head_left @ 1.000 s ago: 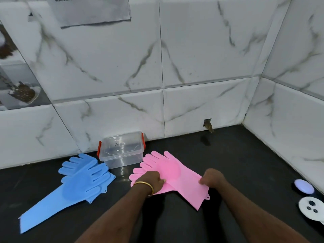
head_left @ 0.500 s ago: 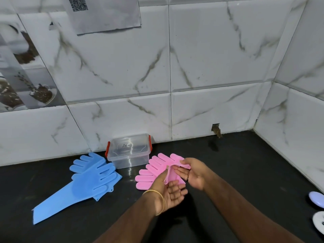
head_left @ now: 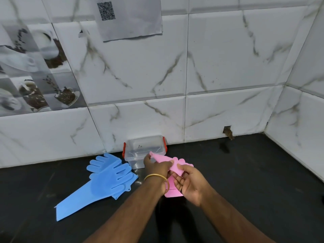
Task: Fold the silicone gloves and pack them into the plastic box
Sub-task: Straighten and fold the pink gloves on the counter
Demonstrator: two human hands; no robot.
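Pink silicone gloves (head_left: 162,158) are folded over and held up in front of the clear plastic box (head_left: 138,151), which has red latches and stands against the wall. My left hand (head_left: 156,166), with a gold bangle on the wrist, pinches the folded cuff corner near the box. My right hand (head_left: 190,183) grips the pink fold from the right, with the fingertips of the gloves (head_left: 182,162) poking out above it. More pink (head_left: 172,192) shows below my hands. A pair of blue silicone gloves (head_left: 107,179) lies flat on the black counter to the left.
The black counter (head_left: 245,172) meets marble-tiled walls at the back and right. A paper with a printed code (head_left: 129,16) is stuck on the back wall. A small hole (head_left: 228,132) sits at the wall's base to the right.
The pink gloves lay flat under my hands a second ago. The cuff end has since been folded up over the fingers and lifted toward the box. The view has tilted upward.
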